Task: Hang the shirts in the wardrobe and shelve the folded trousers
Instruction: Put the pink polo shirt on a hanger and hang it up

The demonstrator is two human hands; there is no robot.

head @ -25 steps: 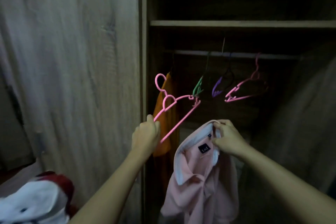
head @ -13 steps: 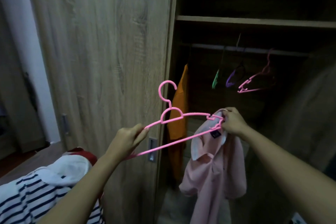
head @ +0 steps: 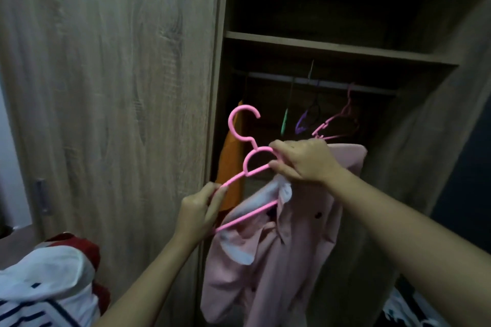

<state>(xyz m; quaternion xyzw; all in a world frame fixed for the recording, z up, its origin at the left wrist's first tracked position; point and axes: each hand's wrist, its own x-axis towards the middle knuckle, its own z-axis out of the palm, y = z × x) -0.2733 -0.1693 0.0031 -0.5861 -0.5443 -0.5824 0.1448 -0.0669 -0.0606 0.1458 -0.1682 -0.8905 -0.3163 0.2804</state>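
I hold a pink hanger (head: 245, 164) in front of the open wardrobe. My left hand (head: 200, 210) grips its left arm end. My right hand (head: 303, 160) is closed on the hanger near its neck and on the collar of a pink shirt (head: 279, 260) with a white collar, which droops below. The hanger's right arm is inside the shirt. Behind it, the rail (head: 318, 83) carries an orange shirt (head: 231, 162) at the left and empty green (head: 284, 125), purple (head: 301, 125) and pink (head: 334, 125) hangers.
A closed wooden door (head: 111, 87) with a handle (head: 41, 196) fills the left. A shelf (head: 332, 48) runs above the rail. A pile of white, striped and red clothes (head: 47, 284) lies at the lower left. The open door (head: 438, 127) stands at the right.
My right hand slid along the hanger to its neck, and the hanger's right arm went into the shirt. The left hand rose, tilting the hanger. The view shifted slightly.
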